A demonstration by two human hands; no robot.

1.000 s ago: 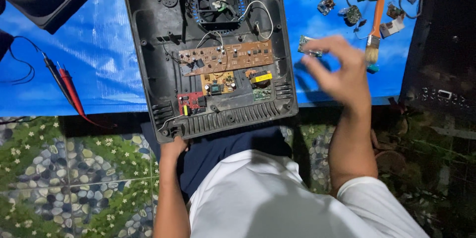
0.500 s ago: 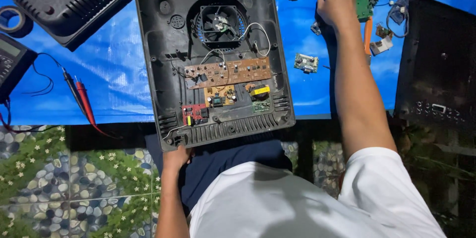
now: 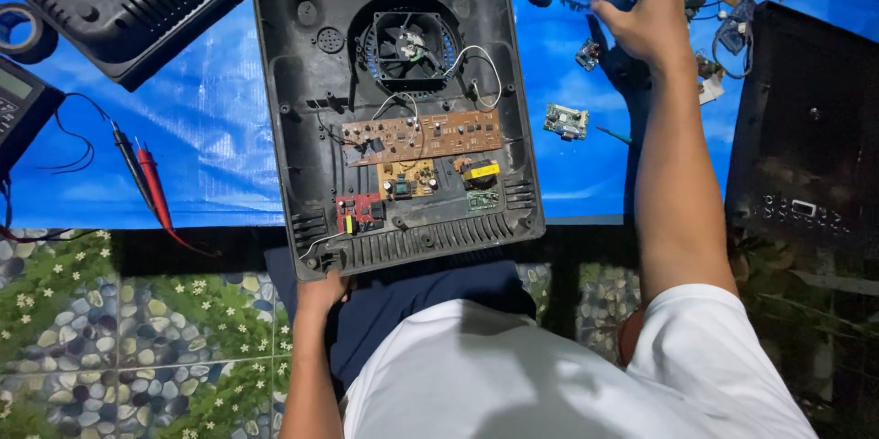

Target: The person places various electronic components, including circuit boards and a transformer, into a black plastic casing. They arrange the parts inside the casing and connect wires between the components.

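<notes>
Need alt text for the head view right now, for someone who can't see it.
A person's left hand grips the near edge of an opened black appliance housing showing a fan and brown circuit board, on a blue tarp. The right hand reaches among scattered small electronic parts at the top right. Multimeter probes lie left.

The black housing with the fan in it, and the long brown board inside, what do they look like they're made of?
The black housing, held at its near edge by the left hand, looks like moulded plastic: matte, dusty, with cast ribs, posts and vent slots. The long brown board looks like a phenolic-type circuit board: flat tan-brown, dull, dotted with small parts. The exact grade cannot be told.
</notes>
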